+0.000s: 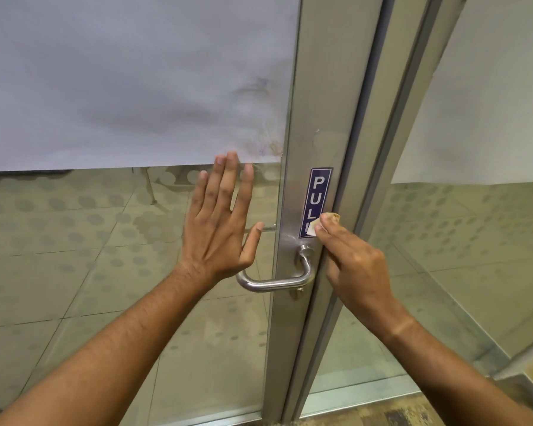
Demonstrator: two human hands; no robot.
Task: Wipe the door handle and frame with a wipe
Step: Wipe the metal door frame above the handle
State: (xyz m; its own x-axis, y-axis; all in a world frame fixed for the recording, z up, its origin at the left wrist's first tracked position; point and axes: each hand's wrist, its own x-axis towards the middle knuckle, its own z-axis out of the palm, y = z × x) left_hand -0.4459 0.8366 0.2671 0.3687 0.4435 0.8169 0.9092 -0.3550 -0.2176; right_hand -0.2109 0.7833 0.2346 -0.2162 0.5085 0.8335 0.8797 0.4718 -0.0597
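Observation:
A silver lever door handle juts leftward from the grey metal door frame. Above it a blue PULL sticker runs down the frame. My right hand presses a small folded pale wipe against the sticker's lower end, fingers closed on it. Only the wipe's edges show past my fingertips. My left hand lies flat on the glass pane left of the frame, fingers spread and pointing up, holding nothing.
The door's upper glass is covered by frosted grey film, smudged near the frame. The lower glass shows a tiled floor and a chair leg beyond. A second frame post and another glass panel stand to the right.

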